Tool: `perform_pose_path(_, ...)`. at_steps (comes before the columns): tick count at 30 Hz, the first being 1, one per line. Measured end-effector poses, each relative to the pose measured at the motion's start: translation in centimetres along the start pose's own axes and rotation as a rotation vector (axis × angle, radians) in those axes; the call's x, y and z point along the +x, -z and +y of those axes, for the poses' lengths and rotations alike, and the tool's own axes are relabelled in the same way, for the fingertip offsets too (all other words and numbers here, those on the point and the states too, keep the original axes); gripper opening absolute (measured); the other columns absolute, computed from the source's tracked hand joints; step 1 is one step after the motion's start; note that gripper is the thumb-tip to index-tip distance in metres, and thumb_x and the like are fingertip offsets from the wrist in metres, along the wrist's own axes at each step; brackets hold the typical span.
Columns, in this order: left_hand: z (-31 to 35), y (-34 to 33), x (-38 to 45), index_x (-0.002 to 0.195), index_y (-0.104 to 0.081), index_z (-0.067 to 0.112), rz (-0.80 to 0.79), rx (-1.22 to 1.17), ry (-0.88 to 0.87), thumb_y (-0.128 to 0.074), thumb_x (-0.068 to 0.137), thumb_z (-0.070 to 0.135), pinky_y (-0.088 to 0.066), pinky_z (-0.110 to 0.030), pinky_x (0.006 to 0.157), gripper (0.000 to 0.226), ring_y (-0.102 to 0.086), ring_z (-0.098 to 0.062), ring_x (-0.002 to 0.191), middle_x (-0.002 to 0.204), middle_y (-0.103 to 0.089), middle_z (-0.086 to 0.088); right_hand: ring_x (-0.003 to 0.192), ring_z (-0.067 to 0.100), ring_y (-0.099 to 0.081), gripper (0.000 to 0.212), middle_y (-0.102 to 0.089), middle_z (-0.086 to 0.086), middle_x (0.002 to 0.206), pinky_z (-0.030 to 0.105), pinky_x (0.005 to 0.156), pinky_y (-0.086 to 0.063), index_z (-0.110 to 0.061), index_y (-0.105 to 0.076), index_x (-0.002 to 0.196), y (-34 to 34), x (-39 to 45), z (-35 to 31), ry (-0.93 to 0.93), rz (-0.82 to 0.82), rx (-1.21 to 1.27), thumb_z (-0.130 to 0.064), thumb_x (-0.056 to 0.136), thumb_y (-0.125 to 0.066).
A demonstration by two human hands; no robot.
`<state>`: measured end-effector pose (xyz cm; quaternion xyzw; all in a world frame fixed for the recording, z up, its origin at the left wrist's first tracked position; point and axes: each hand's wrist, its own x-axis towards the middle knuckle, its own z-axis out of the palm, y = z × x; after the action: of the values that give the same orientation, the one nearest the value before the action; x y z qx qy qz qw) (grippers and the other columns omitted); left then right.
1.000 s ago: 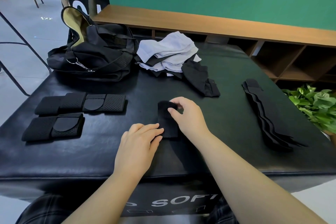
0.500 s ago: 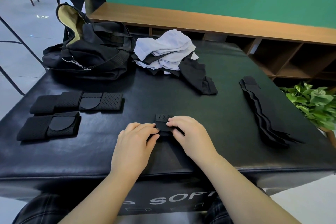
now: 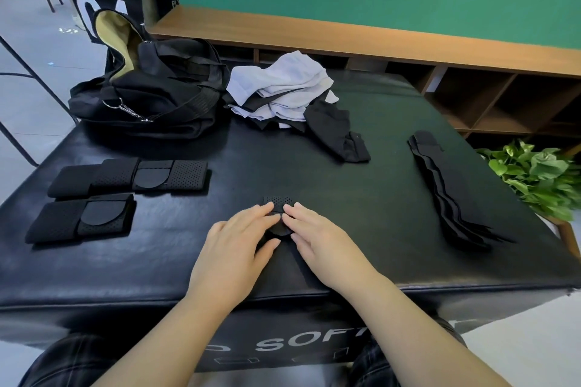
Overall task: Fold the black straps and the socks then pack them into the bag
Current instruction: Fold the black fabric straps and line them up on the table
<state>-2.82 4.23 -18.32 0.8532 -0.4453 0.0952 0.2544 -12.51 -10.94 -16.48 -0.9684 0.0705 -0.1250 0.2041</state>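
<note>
A folded black perforated strap (image 3: 279, 202) lies on the black padded table (image 3: 361, 198), mostly covered by my hands. My left hand (image 3: 235, 248) and my right hand (image 3: 320, 243) press flat on it, fingers straight. Two folded straps (image 3: 129, 177) (image 3: 81, 221) lie at the left. A stack of unfolded black straps (image 3: 446, 188) lies at the right. White and grey socks (image 3: 283, 86) are heaped at the back, with a black sock (image 3: 338, 132) beside them. The open black bag (image 3: 147, 91) sits at the back left.
A wooden shelf unit (image 3: 471, 94) runs behind the table under a green wall. A leafy plant (image 3: 534, 176) stands off the table's right edge. Metal chair legs (image 3: 19, 78) are at the far left.
My right hand brought the strap's raised end down onto the table. Both hands now lie flat on the folded strap, fingers spread out over it.
</note>
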Motion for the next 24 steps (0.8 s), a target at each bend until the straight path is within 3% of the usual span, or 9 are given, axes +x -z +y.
perform_pose_path(4, 0.3, 0.1, 0.1, 0.130, -0.056, 0.028, -0.105, 0.103, -0.042, -0.030, 0.091, 0.048, -0.036, -0.025, 0.089, 0.051, -0.045, -0.006, 0.128, 0.137, -0.051, 0.015, 0.139, 0.015, -0.033, 0.042, -0.040, -0.001, 0.149, 0.024, 0.111, -0.027, -0.012, -0.050, 0.137, -0.7, -0.4, -0.2, -0.048, -0.002, -0.027, -0.008, 0.096, -0.047)
perform_pose_path(9, 0.7, 0.2, -0.2, 0.126, -0.060, 0.024, -0.115, 0.159, -0.033, -0.032, 0.089, 0.044, -0.045, -0.028, 0.091, 0.051, -0.052, -0.008, 0.123, 0.134, -0.055, 0.011, 0.118, 0.023, -0.058, 0.036, -0.067, 0.003, 0.117, 0.035, 0.098, -0.041, -0.008, -0.065, 0.116, -1.5, -0.9, -1.1, -0.169, 0.185, -0.135, -0.013, 0.084, -0.051)
perform_pose_path(13, 0.5, 0.4, -0.9, 0.127, -0.059, 0.021, -0.127, 0.211, 0.009, -0.031, 0.089, 0.044, -0.035, -0.030, 0.105, 0.053, -0.049, -0.010, 0.127, 0.135, -0.054, 0.010, 0.117, 0.017, -0.059, 0.039, -0.067, -0.004, 0.117, 0.039, 0.097, -0.044, -0.013, -0.066, 0.115, -2.0, -0.9, -1.9, -0.158, 0.163, -0.219, -0.014, 0.079, -0.052)
perform_pose_path(15, 0.1, 0.7, -1.5, 0.127, -0.060, 0.019, -0.107, 0.231, 0.037, -0.031, 0.089, 0.045, -0.024, -0.032, 0.108, 0.054, -0.047, -0.013, 0.129, 0.135, -0.054, 0.008, 0.125, 0.015, -0.052, 0.042, -0.063, -0.005, 0.125, 0.038, 0.104, -0.037, -0.015, -0.062, 0.122, -2.3, -0.8, -2.4, -0.132, 0.126, -0.202, -0.012, 0.082, -0.049)
perform_pose_path(18, -0.8, 1.3, -2.3, 0.126, -0.060, 0.015, -0.098, 0.261, 0.068, -0.031, 0.090, 0.044, -0.020, -0.036, 0.108, 0.055, -0.045, -0.017, 0.131, 0.134, -0.056, 0.004, 0.140, 0.012, -0.031, 0.047, -0.046, -0.007, 0.144, 0.034, 0.114, -0.015, -0.017, -0.047, 0.138, -2.7, -0.3, -3.4, -0.072, 0.032, -0.154, -0.009, 0.092, -0.042)
perform_pose_path(24, -3.6, 2.9, -3.7, 0.125, -0.060, 0.010, -0.076, 0.283, 0.127, -0.032, 0.090, 0.044, -0.019, -0.038, 0.109, 0.057, -0.044, -0.022, 0.131, 0.132, -0.058, -0.001, 0.143, 0.012, -0.024, 0.051, -0.038, -0.007, 0.149, 0.033, 0.116, -0.005, -0.019, -0.040, 0.143, -3.6, 1.4, -6.0, 0.037, -0.044, -0.094, -0.008, 0.093, -0.041)
